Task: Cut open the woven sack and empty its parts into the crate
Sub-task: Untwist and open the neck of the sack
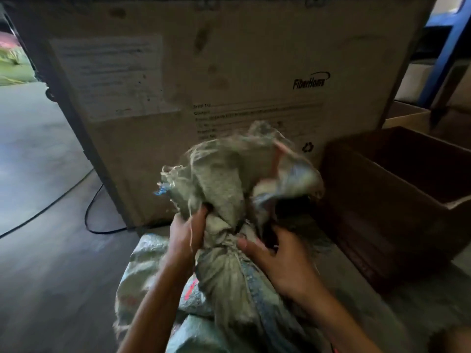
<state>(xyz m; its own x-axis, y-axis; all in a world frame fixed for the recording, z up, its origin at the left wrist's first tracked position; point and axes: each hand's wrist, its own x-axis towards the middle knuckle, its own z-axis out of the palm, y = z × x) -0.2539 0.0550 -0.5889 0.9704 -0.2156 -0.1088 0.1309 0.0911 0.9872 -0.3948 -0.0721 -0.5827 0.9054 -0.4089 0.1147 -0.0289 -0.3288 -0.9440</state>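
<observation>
woven sack, neck between both hands' fingers

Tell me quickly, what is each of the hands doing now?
Left hand: closed, gripping the woven sack just above its tied neck.
Right hand: fingers partly open, resting against the sack's neck; a firm grip cannot be told.

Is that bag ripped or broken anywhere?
Yes, a bit. The woven sack has frayed, loose threads hanging off its bunched top, above the tied neck where the left hand grips it and the right hand rests. Nothing looks spilled. The picture is blurry, so I can't see any real tear.
</observation>
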